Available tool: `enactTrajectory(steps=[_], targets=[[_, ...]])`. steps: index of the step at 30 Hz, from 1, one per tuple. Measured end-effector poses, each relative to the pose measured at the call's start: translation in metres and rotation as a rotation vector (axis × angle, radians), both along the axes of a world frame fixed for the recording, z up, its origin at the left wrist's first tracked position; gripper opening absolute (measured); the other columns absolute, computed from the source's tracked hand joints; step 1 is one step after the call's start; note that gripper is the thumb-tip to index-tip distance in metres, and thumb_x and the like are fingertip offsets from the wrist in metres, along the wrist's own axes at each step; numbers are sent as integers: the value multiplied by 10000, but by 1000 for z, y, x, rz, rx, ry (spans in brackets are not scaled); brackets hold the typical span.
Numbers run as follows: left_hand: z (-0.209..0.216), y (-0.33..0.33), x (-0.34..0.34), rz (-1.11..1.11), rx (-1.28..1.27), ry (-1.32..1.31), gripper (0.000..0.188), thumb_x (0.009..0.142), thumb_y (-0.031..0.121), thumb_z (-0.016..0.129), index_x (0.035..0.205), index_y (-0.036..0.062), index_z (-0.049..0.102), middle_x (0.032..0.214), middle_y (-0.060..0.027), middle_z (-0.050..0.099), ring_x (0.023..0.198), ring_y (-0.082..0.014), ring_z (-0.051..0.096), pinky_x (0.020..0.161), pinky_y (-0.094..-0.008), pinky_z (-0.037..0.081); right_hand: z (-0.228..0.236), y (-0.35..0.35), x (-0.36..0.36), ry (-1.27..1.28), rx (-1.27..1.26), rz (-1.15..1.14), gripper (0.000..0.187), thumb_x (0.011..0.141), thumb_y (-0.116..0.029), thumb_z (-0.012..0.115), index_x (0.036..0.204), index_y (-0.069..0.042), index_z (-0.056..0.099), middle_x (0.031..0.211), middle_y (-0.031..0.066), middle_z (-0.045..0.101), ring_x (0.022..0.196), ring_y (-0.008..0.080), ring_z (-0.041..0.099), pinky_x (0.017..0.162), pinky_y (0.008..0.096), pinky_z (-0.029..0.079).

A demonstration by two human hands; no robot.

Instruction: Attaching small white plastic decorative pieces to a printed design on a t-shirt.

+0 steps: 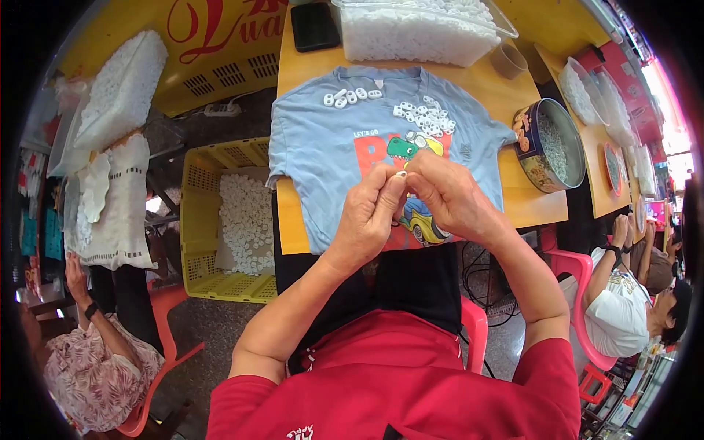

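Note:
My left hand [369,213] and my right hand [458,202] meet over a light blue T-shirt [312,150] spread on the table. Both are closed, fingertips pinched together around a small white piece [402,174]. Only a bit of it shows; the fingers cover the rest. Beyond my hands, at the upper left of the shirt, lies a short row of white oval pieces with dark holes [353,97]. A loose pile of smaller white pieces [425,117] sits to its right, just above the shirt's dinosaur print.
A clear tub of white pieces [418,37] and a black phone [315,28] stand at the back. On the right is a round tin [534,143] holding small shiny parts. A yellow crate [202,242] with white pieces stands left, below the table. People sit on both sides.

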State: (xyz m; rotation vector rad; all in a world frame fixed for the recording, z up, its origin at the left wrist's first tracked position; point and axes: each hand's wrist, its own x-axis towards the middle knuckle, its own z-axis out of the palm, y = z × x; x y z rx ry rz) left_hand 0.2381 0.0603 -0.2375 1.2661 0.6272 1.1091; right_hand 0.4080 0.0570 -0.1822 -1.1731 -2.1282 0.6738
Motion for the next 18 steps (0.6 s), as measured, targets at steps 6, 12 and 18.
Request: enactTrajectory(steps=[6, 12, 18], targets=[[-9, 4, 2, 16, -215, -252, 165, 1053, 182, 435, 953, 60, 486, 730, 19, 424, 677, -81, 407, 639, -240, 394, 3, 51, 14, 36, -165, 61, 173, 952, -142, 588, 923, 25, 624, 834, 96, 621, 721, 174, 573, 662, 310, 473], [-10, 6, 2, -9, -223, -278, 155, 1051, 177, 440, 951, 67, 482, 738, 15, 425, 681, -84, 405, 650, -245, 398, -16, 118, 18, -160, 145, -211, 162, 908, -139, 633, 976, 1, 679, 883, 106, 662, 741, 206, 605, 683, 325, 487], [-14, 7, 1, -9, -215, -286, 152, 1048, 179, 449, 965, 58, 492, 760, 10, 447, 683, -77, 420, 654, -245, 408, -25, 136, 2, -450, 185, -243, 162, 867, -182, 669, 970, -68, 719, 987, 119, 657, 909, 317, 636, 792, 404, 495]])
